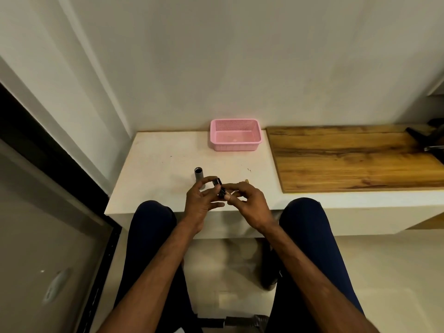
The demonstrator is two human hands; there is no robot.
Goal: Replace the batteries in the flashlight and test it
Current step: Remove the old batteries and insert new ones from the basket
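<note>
Resting at the back of the white table [156, 164], the pink basket [235, 146] shows contents too faint to tell. The left hand [200, 205] and right hand [249, 203] pinch a black flashlight part [219, 188] over the near edge, its long axis tilted away-left. Just behind, a grey tube [199, 175] stands upright. A wooden board [348, 159] lies rightward, against the pale wall.

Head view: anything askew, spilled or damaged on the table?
Nothing stands out. The grey flashlight tube stands upright on the white table; the left hand and right hand hold a small black part. The pink basket sits square at the back.
</note>
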